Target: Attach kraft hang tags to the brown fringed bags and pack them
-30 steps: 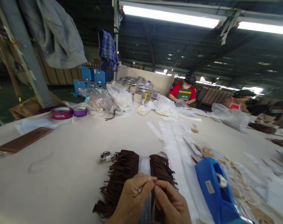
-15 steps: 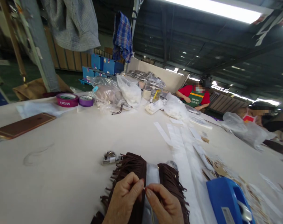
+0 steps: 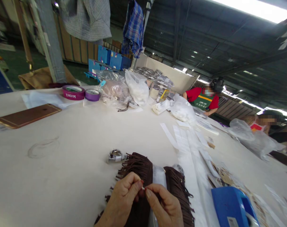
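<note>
A dark brown fringed piece lies on the white table at the bottom centre, with a clear plastic strip down its middle. My left hand and my right hand rest on it, fingertips pinched together. Between the two pinches shows a tiny white thing, too small to name. A small metal clasp sits just left of the fringe.
A blue tape dispenser stands at the bottom right beside long white paper strips. A phone, two tape rolls and plastic bags lie farther back. Two other people work at the far right edge of the table.
The view has drifted left and up, so the table contents sit lower and more to the right. Both hands stay pinched together over the fringed piece.
</note>
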Motion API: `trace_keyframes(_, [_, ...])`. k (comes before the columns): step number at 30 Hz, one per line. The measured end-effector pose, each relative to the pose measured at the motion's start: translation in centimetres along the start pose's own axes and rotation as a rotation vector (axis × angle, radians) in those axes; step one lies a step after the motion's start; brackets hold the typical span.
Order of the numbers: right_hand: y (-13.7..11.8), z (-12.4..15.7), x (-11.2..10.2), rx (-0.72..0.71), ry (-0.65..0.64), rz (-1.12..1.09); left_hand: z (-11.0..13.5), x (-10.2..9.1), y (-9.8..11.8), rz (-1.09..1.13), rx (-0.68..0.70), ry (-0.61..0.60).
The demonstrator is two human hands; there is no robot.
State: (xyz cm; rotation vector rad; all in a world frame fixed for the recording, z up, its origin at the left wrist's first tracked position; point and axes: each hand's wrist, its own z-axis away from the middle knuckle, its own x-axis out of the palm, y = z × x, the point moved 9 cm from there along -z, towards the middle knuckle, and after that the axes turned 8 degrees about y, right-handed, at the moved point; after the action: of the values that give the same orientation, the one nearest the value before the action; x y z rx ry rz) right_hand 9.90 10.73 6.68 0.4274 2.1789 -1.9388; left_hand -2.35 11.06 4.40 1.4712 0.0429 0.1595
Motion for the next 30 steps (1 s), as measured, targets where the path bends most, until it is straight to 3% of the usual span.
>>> trace_keyframes(11, [-0.5, 0.5, 0.6, 0.046, -0.007, 0.009, 0.4, -0.7, 0.2, -0.15, 0.025, 0.1])
trace_keyframes(21, [-0.5, 0.7, 0.8, 0.046, -0.001, -0.005, 0.9, -0.4, 0.0, -0.163, 0.059, -0.043])
trace_keyframes(30, [-0.9, 0.7, 0.9, 0.045, 0.002, -0.011, 1.0, -0.9, -0.3, -0.074, 0.078, -0.074])
